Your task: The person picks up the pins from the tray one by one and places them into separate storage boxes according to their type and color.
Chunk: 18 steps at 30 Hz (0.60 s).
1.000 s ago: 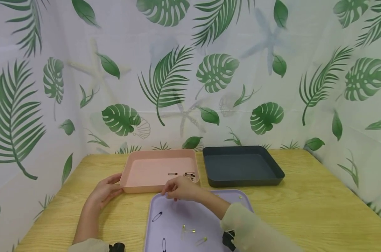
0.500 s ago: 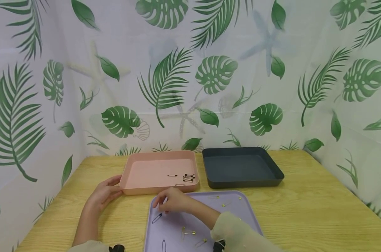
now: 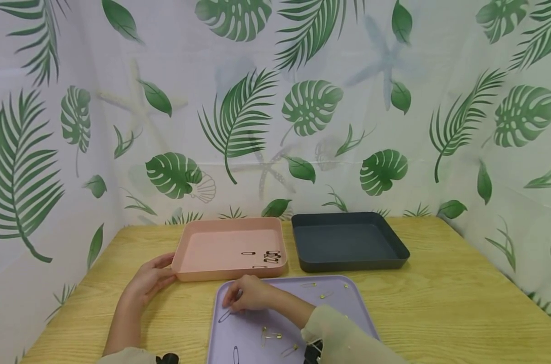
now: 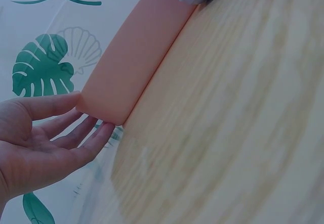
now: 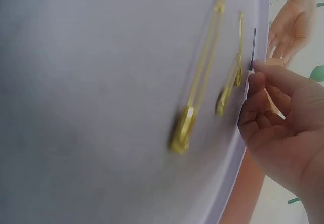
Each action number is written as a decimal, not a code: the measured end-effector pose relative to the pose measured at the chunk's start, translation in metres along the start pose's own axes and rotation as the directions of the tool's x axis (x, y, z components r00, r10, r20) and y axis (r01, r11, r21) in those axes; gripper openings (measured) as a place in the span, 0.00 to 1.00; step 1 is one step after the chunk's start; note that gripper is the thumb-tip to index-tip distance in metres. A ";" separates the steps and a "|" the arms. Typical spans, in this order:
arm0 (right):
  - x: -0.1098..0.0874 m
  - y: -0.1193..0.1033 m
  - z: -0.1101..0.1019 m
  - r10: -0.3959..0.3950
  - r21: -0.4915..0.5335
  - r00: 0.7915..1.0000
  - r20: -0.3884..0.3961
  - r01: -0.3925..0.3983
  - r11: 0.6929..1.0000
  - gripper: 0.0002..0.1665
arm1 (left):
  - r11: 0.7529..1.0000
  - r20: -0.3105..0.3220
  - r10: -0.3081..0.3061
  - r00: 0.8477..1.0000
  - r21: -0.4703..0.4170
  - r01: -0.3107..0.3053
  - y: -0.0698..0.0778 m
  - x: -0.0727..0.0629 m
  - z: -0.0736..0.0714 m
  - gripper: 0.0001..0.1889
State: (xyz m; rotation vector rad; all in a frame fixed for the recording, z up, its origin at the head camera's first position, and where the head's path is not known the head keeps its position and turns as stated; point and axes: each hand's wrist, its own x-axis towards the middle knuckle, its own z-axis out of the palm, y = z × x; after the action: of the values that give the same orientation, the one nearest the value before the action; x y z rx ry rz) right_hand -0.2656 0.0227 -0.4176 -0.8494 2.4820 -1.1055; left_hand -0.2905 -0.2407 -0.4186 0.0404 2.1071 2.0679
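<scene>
In the head view my left hand (image 3: 149, 281) touches the left end of the pink tray (image 3: 229, 275). The left wrist view shows extended fingertips (image 4: 104, 133) against the tray's corner. Over the left side of the lilac tray (image 3: 248, 349), my right hand (image 3: 252, 294) pinches the dark end of a black safety pin (image 3: 224, 317) between thumb and forefinger; that end is hidden from the head. A second black safety pin (image 3: 236, 355) lies nearer me. Several gold safety pins (image 3: 272, 335) lie on the lilac tray, one large gold safety pin (image 5: 195, 92) close in the right wrist view.
A small pile of black safety pins (image 3: 271, 257) lies in the pink tray's right corner, with a single one to its left. A dark blue tray (image 3: 354, 264) stands to the right. Behind the wooden table (image 3: 443, 293) hangs a leaf-print cloth (image 3: 257, 197).
My right hand has come from the pink tray's front edge down to the black safety pin on the lilac tray. Another black safety pin shows in the pink tray. The left hand stays.
</scene>
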 end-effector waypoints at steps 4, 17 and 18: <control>0.002 0.003 0.001 -0.033 -0.034 0.999 0.014 0.034 0.999 0.08 | 1.000 0.000 -0.004 1.000 0.002 0.004 0.000 -0.001 0.000 0.30; 0.000 -0.001 -0.002 -0.068 -0.107 0.996 0.049 0.073 0.992 0.09 | 1.000 0.009 0.002 1.000 0.011 -0.002 0.001 -0.001 0.001 0.29; 0.000 0.000 -0.001 -0.069 -0.109 0.996 0.049 0.074 0.991 0.09 | 1.000 0.006 0.001 1.000 0.011 -0.001 0.001 -0.001 0.001 0.29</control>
State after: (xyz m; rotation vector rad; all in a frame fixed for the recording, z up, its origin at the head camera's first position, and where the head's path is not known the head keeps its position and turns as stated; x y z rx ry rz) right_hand -0.2661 0.0236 -0.4165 -0.9907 2.5127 -0.9675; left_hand -0.2898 -0.2398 -0.4175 0.0490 2.1153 2.0537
